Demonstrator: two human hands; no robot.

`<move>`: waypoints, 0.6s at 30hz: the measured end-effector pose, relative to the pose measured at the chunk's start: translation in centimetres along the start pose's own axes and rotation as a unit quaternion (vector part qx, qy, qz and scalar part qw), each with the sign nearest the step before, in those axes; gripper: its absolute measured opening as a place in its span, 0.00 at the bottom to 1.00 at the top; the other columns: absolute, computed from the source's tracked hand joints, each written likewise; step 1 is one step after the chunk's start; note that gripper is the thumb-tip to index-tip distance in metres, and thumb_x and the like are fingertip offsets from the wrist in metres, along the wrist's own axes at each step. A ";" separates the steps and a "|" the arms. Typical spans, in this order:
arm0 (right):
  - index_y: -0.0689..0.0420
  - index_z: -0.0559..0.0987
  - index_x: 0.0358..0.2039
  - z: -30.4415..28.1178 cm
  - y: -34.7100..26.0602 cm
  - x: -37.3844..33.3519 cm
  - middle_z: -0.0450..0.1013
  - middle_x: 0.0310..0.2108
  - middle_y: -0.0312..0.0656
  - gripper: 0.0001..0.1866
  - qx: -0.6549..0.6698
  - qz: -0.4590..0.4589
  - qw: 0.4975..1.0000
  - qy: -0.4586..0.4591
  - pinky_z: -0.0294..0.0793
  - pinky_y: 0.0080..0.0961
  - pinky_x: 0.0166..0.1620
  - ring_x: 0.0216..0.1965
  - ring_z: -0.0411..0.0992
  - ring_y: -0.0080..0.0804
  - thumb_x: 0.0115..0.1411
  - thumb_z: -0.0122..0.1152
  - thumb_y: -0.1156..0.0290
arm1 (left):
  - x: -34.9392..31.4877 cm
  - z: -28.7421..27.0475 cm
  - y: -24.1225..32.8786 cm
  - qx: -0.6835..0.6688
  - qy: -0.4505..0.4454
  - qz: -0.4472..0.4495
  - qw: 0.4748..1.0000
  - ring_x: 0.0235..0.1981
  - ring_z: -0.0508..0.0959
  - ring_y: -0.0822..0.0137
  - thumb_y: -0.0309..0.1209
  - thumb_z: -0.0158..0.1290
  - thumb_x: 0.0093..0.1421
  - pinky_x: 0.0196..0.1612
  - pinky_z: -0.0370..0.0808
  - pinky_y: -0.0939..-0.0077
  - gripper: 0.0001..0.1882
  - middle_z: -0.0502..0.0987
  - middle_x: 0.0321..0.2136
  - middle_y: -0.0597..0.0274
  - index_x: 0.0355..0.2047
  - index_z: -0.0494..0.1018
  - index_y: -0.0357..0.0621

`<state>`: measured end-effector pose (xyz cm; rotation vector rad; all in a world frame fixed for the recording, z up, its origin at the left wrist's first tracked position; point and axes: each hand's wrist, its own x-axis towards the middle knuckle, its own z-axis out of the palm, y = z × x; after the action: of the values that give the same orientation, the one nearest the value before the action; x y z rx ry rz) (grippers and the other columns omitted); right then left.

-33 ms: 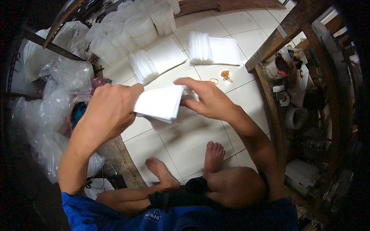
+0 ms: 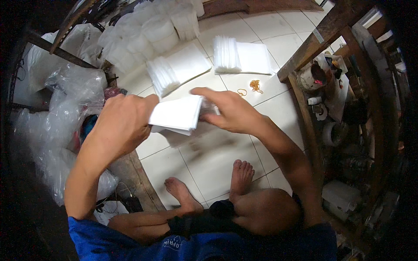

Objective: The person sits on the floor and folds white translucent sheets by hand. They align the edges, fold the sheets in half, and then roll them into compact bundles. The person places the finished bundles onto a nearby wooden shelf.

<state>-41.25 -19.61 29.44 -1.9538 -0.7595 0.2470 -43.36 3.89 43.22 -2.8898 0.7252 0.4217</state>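
Note:
Above the floor, between my hands, is a folded stack of thin white sheets (image 2: 176,114), which look like plastic bags. My left hand (image 2: 124,119) is closed on the stack's left end, its fingertips hidden underneath. Around the right end curls my right hand (image 2: 230,111), thumb below and fingers above, with blurred, see-through sheet edges between them. Beyond my hands, two piles of similar white sheets lie on the tiles: the left pile (image 2: 189,64) and the right pile (image 2: 254,58), each with a folded bunch on its left part. Orange rubber bands (image 2: 256,86) lie near the right pile.
Several clear-white bundles (image 2: 152,32) stand at the back left. Crumpled clear plastic (image 2: 65,100) fills the left side. A wooden frame (image 2: 300,104) with a cluttered shelf borders the right. My bare feet (image 2: 241,174) are on the white tiled floor (image 2: 204,165).
The stack has shifted slightly left and tilted a little, and my right hand has moved left with it. My left hand has moved slightly left.

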 end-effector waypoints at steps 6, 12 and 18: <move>0.59 0.72 0.53 3.2 -4.4 6.7 0.77 0.37 0.52 0.28 -0.111 -0.274 0.954 -0.057 0.77 0.42 0.44 0.40 0.78 0.52 0.52 0.69 0.68 | -1.9 1.6 -2.2 0.031 -0.049 -0.060 0.997 0.31 0.80 0.40 0.26 0.54 0.51 0.38 0.77 0.50 0.06 0.78 0.24 0.40 0.29 0.76 0.36; 0.61 0.80 0.35 6.1 -11.1 11.0 0.79 0.30 0.51 0.12 -0.297 -0.195 0.910 -0.215 0.79 0.41 0.40 0.34 0.80 0.48 0.52 0.67 0.68 | -5.0 3.8 -6.1 -0.078 -0.069 -0.117 0.988 0.32 0.79 0.38 0.28 0.54 0.54 0.39 0.76 0.50 0.09 0.77 0.26 0.35 0.28 0.77 0.32; 0.58 0.81 0.30 6.8 -9.7 12.7 0.79 0.28 0.51 0.05 -0.314 -0.251 0.884 -0.241 0.79 0.42 0.38 0.33 0.80 0.49 0.56 0.60 0.71 | -8.9 4.9 -5.5 -0.238 -0.056 -0.174 0.954 0.32 0.78 0.38 0.34 0.53 0.59 0.38 0.75 0.50 0.12 0.77 0.27 0.37 0.32 0.78 0.35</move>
<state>-38.47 -3.86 36.22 -2.2139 -1.8244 0.1799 -49.41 13.56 41.57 -3.2996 0.0866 0.7968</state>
